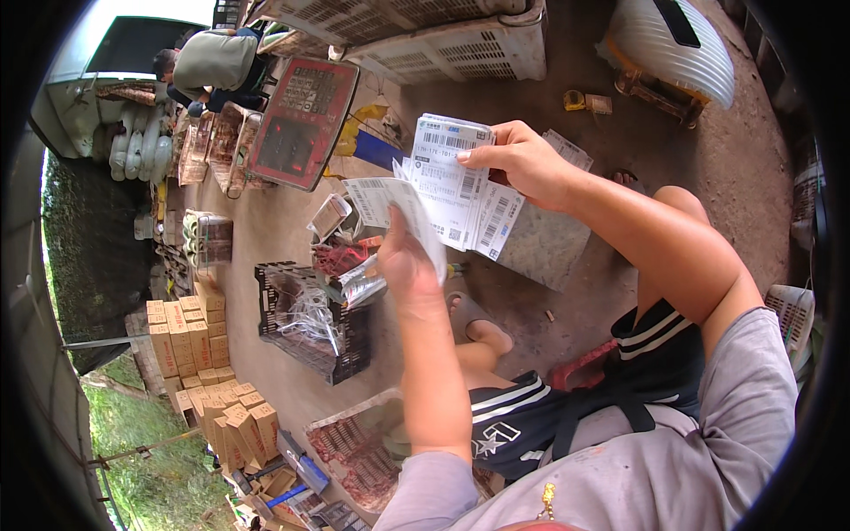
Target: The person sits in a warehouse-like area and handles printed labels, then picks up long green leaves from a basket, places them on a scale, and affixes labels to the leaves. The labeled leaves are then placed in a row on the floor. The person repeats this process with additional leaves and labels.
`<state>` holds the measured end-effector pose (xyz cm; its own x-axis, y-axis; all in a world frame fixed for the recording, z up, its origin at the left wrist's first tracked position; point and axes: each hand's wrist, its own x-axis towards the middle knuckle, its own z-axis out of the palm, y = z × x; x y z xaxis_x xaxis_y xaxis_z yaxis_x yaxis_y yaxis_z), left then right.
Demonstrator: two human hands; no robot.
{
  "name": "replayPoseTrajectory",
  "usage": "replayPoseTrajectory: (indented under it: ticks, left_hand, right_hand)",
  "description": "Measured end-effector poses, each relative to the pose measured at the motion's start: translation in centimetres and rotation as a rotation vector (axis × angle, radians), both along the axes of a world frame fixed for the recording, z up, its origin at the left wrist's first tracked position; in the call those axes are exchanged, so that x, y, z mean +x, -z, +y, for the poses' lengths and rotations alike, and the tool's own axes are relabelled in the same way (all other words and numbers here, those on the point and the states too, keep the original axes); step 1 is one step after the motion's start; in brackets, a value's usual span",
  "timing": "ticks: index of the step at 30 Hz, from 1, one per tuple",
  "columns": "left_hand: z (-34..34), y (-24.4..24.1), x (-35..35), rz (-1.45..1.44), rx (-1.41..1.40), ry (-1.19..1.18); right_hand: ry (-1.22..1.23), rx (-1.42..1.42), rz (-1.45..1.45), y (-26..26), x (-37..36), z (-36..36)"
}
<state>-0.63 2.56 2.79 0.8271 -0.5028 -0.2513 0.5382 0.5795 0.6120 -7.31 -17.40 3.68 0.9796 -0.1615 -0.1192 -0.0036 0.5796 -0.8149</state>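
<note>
My right hand grips a fanned stack of white shipping labels by its edge, thumb on top. These bear barcodes and print. In my left hand is another bundle of printed label sheets, bent over the palm, with the thumb on its face. The two bundles meet or overlap in front of me; the picture does not settle whether they touch. Below the right-hand stack lies a grey flat board, and more printed labels show beyond my right wrist.
A red-framed weighing scale display stands ahead. Near my left forearm is a black plastic crate holding clear plastic strips. Cardboard boxes are stacked at left, slatted crates at the top. A yellow tape measure lies on the floor. Another person bends over farther off.
</note>
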Motion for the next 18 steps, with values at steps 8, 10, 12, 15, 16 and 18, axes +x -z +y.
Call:
replayPoseTrajectory:
  ticks: [8,10,12,15,16,18]
  left_hand:
    - [-0.9,-0.1,-1.0,-0.29,0.274,-0.093]
    - [-1.0,0.1,-1.0,-0.158,0.192,-0.106]
    - [-0.6,0.5,-0.7,-0.034,0.069,-0.052]
    - [0.0,0.9,-0.2,0.169,-0.1,0.019]
    - [0.2,1.3,-0.1,0.056,-0.011,0.034]
    - [0.7,2.2,0.3,-0.171,0.168,0.064]
  right_hand:
    - [-0.103,-0.074,0.001,-0.1,-0.2,-0.2]
    - [-0.148,-0.096,-0.02,0.0,-0.1,0.1]
    - [-0.234,-0.057,-0.047,-0.7,-0.7,-0.1]
    - [-0.305,-0.028,-0.077,-0.9,-1.1,-0.3]
    - [-0.305,-0.022,-0.082,-0.9,-1.0,-0.2]
    - [-0.303,-0.01,-0.093,-0.9,-1.0,-0.2]
